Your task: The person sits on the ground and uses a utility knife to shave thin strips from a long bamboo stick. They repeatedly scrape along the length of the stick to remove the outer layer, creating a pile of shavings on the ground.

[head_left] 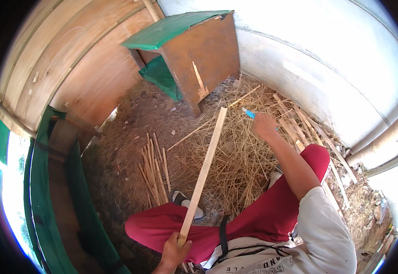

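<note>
- Left hand: fingers clamped on wooden strip, which extends forward from them
- Right hand: fingers clamped round blue knife, its tip beyond them
- Likely whittling; next stroke needs knife against strip

The bare left hand is curled into a closed grip near the body, its bare left wrist just behind it. Well ahead and to the right of it, the bare right hand is closed in a fist-like grip. Behind that hand, the bare right forearm reaches forward.
</note>
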Demonstrator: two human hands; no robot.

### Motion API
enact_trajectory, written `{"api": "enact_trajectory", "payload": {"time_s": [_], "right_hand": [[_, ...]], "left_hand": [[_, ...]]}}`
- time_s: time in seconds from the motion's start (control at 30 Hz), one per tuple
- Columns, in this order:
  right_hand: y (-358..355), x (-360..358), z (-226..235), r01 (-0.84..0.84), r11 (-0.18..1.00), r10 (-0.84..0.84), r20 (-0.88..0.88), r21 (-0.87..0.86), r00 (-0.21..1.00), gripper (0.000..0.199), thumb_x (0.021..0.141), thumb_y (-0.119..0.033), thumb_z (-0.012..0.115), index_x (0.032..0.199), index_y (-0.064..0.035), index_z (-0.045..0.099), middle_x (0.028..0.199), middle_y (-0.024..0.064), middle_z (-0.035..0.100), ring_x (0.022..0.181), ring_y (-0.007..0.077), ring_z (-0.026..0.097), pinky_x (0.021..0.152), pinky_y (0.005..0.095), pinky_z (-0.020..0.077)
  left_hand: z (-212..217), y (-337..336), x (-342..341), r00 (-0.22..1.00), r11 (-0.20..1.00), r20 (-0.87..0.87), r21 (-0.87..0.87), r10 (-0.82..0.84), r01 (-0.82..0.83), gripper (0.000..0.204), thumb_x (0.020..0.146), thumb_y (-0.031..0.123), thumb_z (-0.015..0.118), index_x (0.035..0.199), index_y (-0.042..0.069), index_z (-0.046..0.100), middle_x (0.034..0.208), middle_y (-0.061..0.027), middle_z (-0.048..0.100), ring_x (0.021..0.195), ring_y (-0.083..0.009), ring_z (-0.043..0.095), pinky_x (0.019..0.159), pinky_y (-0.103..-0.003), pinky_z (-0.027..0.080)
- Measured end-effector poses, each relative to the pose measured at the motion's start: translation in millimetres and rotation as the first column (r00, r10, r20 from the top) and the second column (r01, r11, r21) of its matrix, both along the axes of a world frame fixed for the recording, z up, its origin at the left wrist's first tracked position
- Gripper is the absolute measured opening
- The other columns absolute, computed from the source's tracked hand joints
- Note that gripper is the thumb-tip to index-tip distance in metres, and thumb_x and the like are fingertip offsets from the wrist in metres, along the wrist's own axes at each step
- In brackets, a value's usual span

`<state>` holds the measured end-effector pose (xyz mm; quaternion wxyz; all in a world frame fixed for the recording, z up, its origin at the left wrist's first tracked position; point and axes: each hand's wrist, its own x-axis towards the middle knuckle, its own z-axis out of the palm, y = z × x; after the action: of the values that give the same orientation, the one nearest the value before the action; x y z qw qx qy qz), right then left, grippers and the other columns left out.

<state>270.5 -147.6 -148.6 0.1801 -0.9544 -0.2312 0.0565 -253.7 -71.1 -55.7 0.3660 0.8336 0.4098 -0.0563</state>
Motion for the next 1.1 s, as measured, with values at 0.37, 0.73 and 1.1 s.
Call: {"api": "enact_trajectory", "payload": {"time_s": [0.37, 0.73, 1.1], "right_hand": [[6.8, -147.9, 68.6, -0.481, 0.857, 0.508, -0.156, 0.184, 0.847, 0.019, 0.083, -0.019, 0.063, 0.084, -0.0018, 0.07, 0.073, 0.015, 0.065, 0.06, 0.0279, 0.066, 0.054, 0.0418, 0.0535], [18.8, -139.1, 12.3, -0.592, 0.79, 0.601, -0.016, 0.159, 0.799, 0.023, 0.081, -0.017, 0.063, 0.074, 0.004, 0.067, 0.072, 0.0201, 0.065, 0.063, 0.0354, 0.067, 0.058, 0.0459, 0.0547], [15.1, -149.7, 48.6, -0.622, 0.782, 0.621, -0.146, 0.042, 0.77, 0.025, 0.078, -0.02, 0.063, 0.071, 0.0033, 0.066, 0.067, 0.0219, 0.065, 0.063, 0.038, 0.068, 0.058, 0.0459, 0.0552]], "left_hand": [[-46.4, 47.7, 123.4, 0.972, 0.99, 0.236, -0.136, -0.012, 0.046, 0.029, 0.088, 0.023, 0.072, 0.098, 0.002, 0.054, 0.062, -0.0026, 0.052, 0.045, -0.0103, 0.051, 0.039, -0.027, 0.04], [-34.6, 51.5, 187.5, 0.989, 0.822, -0.011, -0.556, 0.145, -0.126, 0.037, 0.085, 0.022, 0.077, 0.071, 0.01, 0.045, 0.055, 0.0006, 0.046, 0.039, -0.0059, 0.034, 0.035, -0.027, 0.023], [-57.0, 47.3, 206.9, 0.995, 0.985, 0.091, -0.166, -0.033, 0.047, 0.025, 0.083, 0.016, 0.07, 0.075, -0.002, 0.055, 0.064, -0.0154, 0.058, 0.057, -0.0277, 0.056, 0.058, -0.041, 0.046]]}}
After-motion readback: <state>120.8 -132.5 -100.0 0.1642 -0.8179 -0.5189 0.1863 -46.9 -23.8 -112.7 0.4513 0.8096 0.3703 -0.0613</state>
